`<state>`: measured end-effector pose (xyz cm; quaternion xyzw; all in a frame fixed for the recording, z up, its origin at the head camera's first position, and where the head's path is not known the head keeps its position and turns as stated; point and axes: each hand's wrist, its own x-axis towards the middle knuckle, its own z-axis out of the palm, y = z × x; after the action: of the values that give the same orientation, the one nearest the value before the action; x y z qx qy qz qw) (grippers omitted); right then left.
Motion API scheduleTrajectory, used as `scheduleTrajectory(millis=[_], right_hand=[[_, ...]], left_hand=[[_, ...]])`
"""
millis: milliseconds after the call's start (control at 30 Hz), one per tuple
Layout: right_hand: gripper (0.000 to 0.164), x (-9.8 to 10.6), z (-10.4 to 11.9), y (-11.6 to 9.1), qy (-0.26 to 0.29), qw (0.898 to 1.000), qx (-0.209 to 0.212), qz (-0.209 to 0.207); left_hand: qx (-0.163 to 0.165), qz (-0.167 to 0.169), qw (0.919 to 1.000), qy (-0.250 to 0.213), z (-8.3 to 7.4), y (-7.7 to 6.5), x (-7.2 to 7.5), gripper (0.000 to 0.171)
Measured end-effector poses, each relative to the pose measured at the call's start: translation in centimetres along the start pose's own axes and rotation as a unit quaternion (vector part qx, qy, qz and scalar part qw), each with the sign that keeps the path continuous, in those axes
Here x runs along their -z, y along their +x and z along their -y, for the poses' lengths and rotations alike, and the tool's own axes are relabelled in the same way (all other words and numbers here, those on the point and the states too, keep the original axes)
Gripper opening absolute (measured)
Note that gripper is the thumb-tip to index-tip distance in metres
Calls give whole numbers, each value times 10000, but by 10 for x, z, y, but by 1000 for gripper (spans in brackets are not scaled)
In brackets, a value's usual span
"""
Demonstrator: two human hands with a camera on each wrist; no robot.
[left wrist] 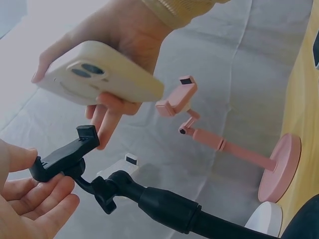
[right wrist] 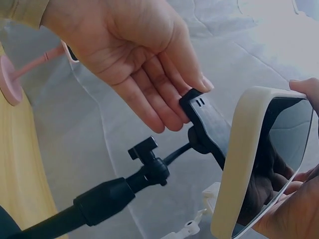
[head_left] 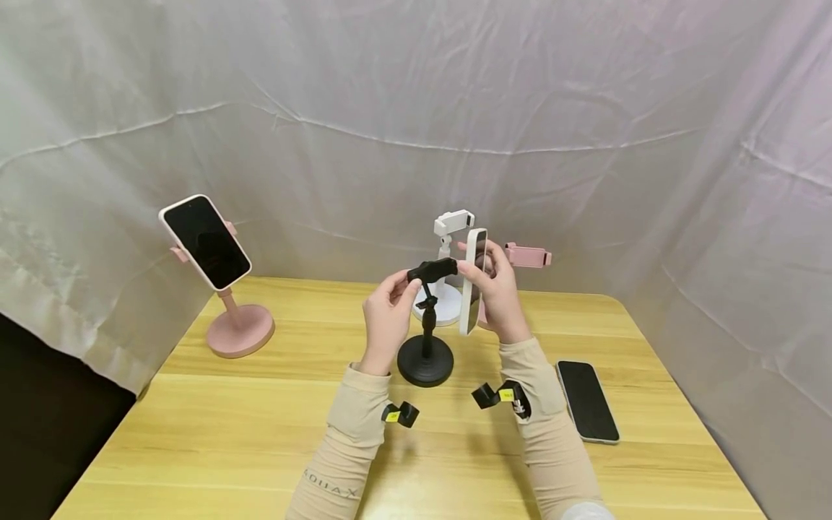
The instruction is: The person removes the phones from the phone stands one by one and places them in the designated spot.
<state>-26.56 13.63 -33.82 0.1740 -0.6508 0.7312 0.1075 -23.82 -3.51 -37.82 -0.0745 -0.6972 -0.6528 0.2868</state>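
Observation:
In the head view a black phone stand (head_left: 425, 354) with a round base stands mid-table. My left hand (head_left: 388, 318) pinches one end of its black clamp (left wrist: 65, 154) between thumb and fingers. My right hand (head_left: 499, 292) grips a smartphone (head_left: 473, 282) in a white case by its edges, to the right of the clamp. The phone's back with its camera lenses (left wrist: 89, 70) shows in the left wrist view, its dark screen (right wrist: 279, 144) in the right wrist view. The phone is held up off the table, outside the clamp.
At the left a pink stand (head_left: 240, 331) bears another phone (head_left: 206, 242). Behind the black stand are a white stand (head_left: 453, 222) and a second pink stand (head_left: 528, 256). A dark-screened phone (head_left: 588, 401) lies flat at the right. Grey cloth (head_left: 364, 144) hangs around the table.

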Motion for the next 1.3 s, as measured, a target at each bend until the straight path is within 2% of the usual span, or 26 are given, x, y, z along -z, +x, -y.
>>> scheduleTrajectory(millis=[200,367,500,867,1100,1300], right_hand=[[36,5,0,-6,262,9996,-11,36],[41,10,-1,-10,626,9980,-40,15],[43,13,-2,-11,615,9981,3,-98],[41,24,-7,-15,491,9985,-29,-248],[34,38,-10,-19,338,9987,-101,-357],[36,52,-11,-21,309,9987,44,-405]], left_hand=[[51,91,9999,117,0,3,8,28],[143,151,9996,208,3,7,19,29],[216,160,9994,231,4,10,27,30],[177,-158,9988,435,11,20,48,31],[168,-380,9973,603,18,28,67,32],[183,-501,9959,736,23,37,83,33]])
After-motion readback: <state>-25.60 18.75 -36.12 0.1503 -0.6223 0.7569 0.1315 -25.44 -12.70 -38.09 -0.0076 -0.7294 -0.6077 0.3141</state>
